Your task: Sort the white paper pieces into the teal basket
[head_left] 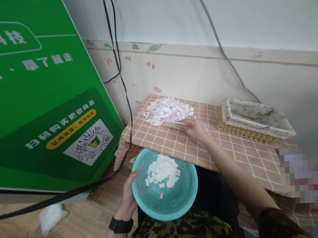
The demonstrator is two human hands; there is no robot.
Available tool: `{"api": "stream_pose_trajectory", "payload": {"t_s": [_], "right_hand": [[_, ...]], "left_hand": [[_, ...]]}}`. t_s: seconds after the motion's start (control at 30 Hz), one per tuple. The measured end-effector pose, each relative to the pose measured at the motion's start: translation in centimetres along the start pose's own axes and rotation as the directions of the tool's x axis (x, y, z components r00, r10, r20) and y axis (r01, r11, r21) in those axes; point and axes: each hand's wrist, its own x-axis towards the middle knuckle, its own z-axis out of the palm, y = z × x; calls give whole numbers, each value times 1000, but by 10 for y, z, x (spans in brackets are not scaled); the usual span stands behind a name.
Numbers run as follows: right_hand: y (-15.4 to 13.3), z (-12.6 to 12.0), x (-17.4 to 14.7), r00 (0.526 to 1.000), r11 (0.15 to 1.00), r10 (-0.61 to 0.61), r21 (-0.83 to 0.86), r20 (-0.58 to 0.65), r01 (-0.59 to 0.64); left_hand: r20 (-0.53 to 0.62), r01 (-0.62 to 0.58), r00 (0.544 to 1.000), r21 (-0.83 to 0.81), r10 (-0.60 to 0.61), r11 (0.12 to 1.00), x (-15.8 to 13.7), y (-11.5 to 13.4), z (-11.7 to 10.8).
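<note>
My left hand [131,190] grips the left rim of a turquoise plastic colander [189,192], held just below the table's front edge. Small white paper pieces [164,170] lie in the colander, and one has a red mark. Over the table, my right hand [196,129] is closed on a flat white card [175,124], its thin edge turned toward me. The card's left end meets the near side of a heap of paper scraps [167,110], mostly white with some pink. Whether card and scraps touch I cannot tell.
A checked brown cloth covers the table [151,135]. To the right sits a cloth-lined wicker basket [246,130]. A green printed panel [47,104] stands at left, with a black strap [125,88] hanging before it. A white plastic bag [52,217] lies on the floor.
</note>
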Motion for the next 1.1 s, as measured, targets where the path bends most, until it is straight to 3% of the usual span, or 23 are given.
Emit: {"api": "stream_pose_trajectory", "payload": {"t_s": [0.27, 0.5, 0.77, 0.93, 1.1], "right_hand": [[-5, 12, 8, 998, 997, -48, 65, 48, 45], [-11, -1, 12, 975, 987, -128, 119, 182, 107], [-5, 9, 7, 998, 999, -54, 9, 44, 54], [-5, 21, 13, 996, 997, -76, 10, 36, 76], [-7, 17, 16, 989, 990, -133, 54, 59, 130]], "left_hand": [[-8, 5, 1000, 10, -5, 1000, 1, -1, -1], [-7, -3, 1000, 2, 3, 1000, 1, -1, -2], [-11, 6, 1000, 21, -6, 1000, 2, 0, -2], [4, -4, 1000, 3, 4, 1000, 1, -1, -2], [8, -10, 1000, 5, 10, 1000, 1, -1, -3]]}}
